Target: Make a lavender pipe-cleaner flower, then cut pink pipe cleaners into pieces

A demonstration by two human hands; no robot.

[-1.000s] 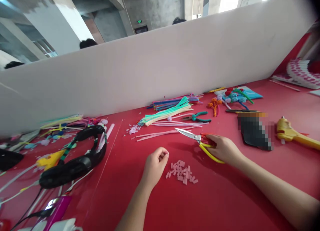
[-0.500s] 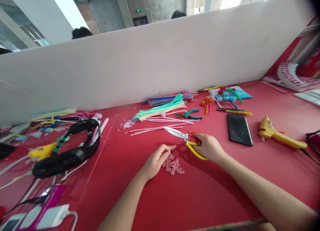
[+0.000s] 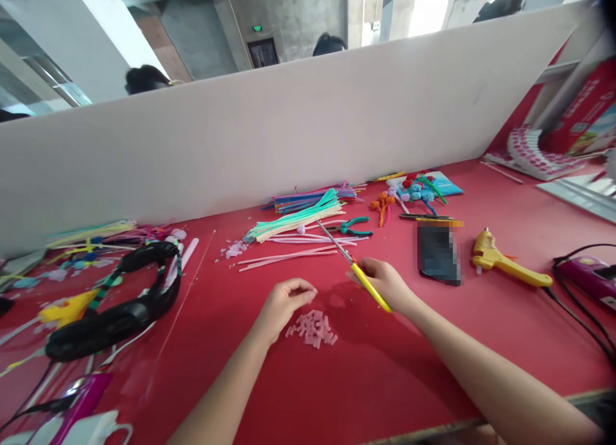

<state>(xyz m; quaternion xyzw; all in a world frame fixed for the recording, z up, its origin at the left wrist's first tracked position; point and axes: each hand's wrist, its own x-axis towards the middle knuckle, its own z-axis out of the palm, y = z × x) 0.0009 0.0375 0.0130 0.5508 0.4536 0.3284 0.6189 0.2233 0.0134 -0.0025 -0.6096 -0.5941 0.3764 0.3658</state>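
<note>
My right hand (image 3: 380,279) is wrapped round the handles of a pair of scissors (image 3: 369,287). The handles are yellow and red, and the metal blades point up and left toward the pipe cleaners. Thumb and fingertips of my left hand (image 3: 283,307) come together in a pinch; anything between them is too small to make out. Just below that hand lies a pile of short cut pink pieces (image 3: 315,328) on the red table (image 3: 289,400). A few long pink pipe cleaners (image 3: 289,259) lie beyond both hands.
Behind the hands are a mint-green pipe cleaner bundle (image 3: 298,219) and teal-handled pliers (image 3: 356,227). To the right lie a phone (image 3: 437,252) and a yellow glue gun (image 3: 510,264). On the left is a black headband-like device (image 3: 110,323) with cables. A white partition (image 3: 240,137) stands behind.
The scissors have turned in my right hand, so the blades now appear edge-on and more upright. My left forefinger, stretched out before, has drawn in to the thumb. The whole view has shifted slightly.
</note>
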